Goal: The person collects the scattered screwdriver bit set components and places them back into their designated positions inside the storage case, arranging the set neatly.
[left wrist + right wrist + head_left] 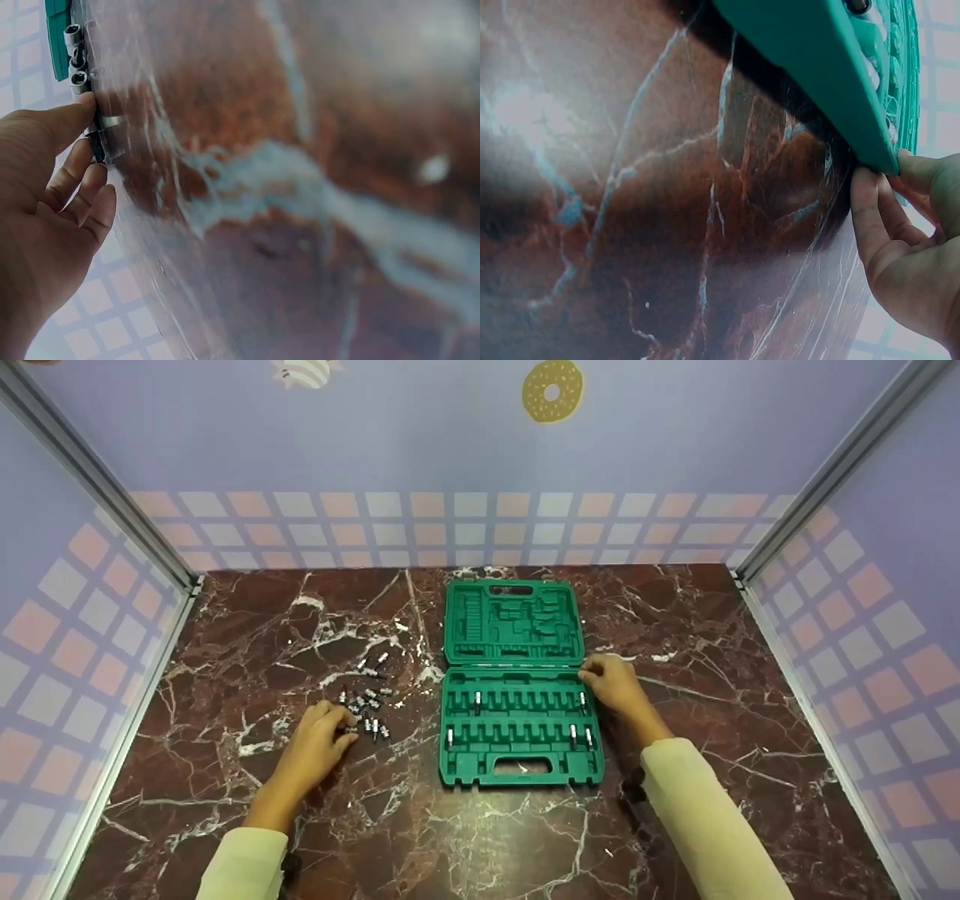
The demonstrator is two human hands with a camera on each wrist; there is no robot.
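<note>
The green case [480,771] lay open and flat on the marbled tabletop [720,720], to the right of the loose sockets [376,727]. The lid [472,637] was folded back on the side away from the person, and its moulded recesses faced upward. The lower half was nearer the person and contained two rows of slots.

Five sockets were seated in the lower half. In the rear row, one fitted socket [478,703] stood left of centre and another was located at the right end. In the front row, one was located at the left end and two were positioned side by side at the right end.

The hands were positioned as follows. The left hand [319,739] was at the near left edge of the loose group and pinched a small socket [351,730] between thumb and fingers. The right hand [616,682] grasped the rear right corner of the lower half beside the hinge, with the thumb above and a finger below, as the right wrist view showed.

The loose sockets, silver with dark portions, lay close together at varied angles; three were set slightly apart toward the rear. Pale sleeves [705,810] covered both forearms
</note>
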